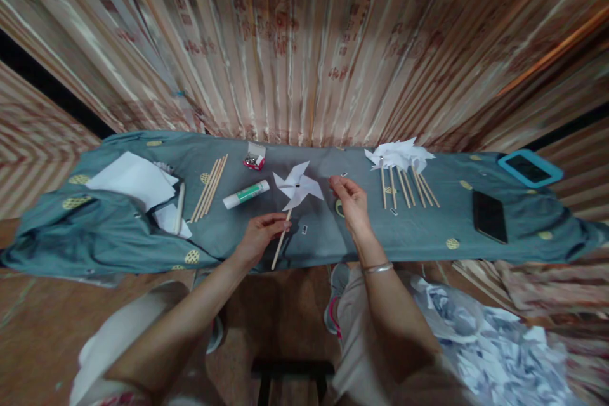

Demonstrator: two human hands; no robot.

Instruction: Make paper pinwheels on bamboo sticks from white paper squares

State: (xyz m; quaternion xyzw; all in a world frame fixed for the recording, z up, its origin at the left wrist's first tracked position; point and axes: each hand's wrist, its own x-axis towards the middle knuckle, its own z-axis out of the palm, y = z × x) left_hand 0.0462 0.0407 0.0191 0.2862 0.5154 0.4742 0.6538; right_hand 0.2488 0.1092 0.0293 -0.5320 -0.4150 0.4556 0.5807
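Observation:
A white paper pinwheel (298, 186) on a wooden stick (281, 244) is in front of me, its dark pin at the centre. The fingers of my left hand (261, 236) are closed on the stick below the blades. To the right of the pinwheel, my right hand (351, 203) has its thumb and fingertips pressed together; whatever they may hold is too small to make out. Partly behind that hand lies a small roll of tape (339, 207). Left of the blades are a glue stick (246, 194) and a small open box of pins (254, 157).
Several finished pinwheels (402, 155) lie at the right, beyond them a black phone (490, 216) and a blue-framed tablet (530, 167). Loose sticks (210, 188) and white paper (133, 181) lie left on the cloth-covered table (428, 238). A bag of paper scraps (504, 349) stands below right.

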